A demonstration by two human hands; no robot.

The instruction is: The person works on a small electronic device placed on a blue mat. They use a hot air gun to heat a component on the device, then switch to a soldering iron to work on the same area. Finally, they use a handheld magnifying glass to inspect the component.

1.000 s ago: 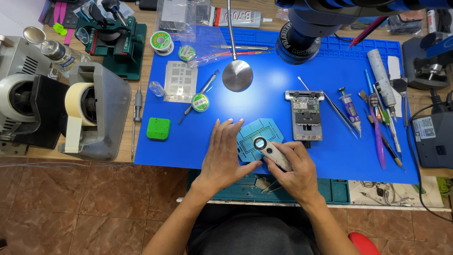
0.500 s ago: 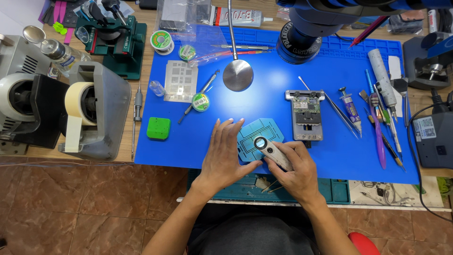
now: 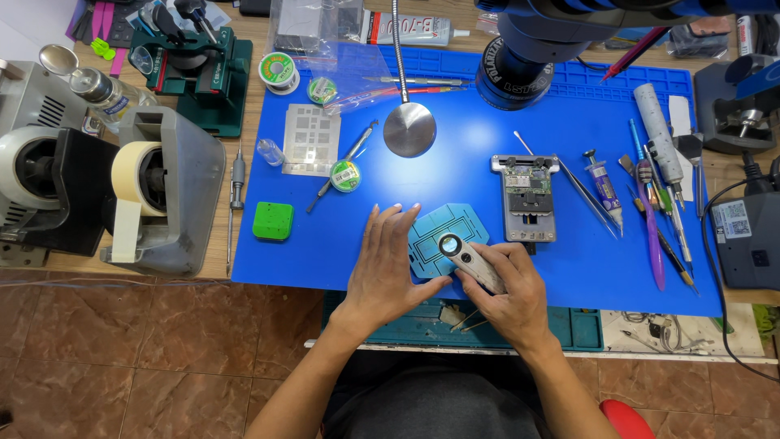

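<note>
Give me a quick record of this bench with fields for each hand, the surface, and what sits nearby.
left hand: left hand flat, fingers spread, pressing the teal plate
right hand: right hand grips a small loupe, lens over the teal plate
surface: blue mat on a wooden bench
right of plate: grey circuit board fixture, tweezers, syringe
left of plate: green block, tape dispenser
above: round mirror on a gooseneck

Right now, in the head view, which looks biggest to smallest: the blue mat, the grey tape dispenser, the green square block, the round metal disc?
1. blue mat
2. grey tape dispenser
3. round metal disc
4. green square block
The last two look close; the disc looks slightly larger.
</note>
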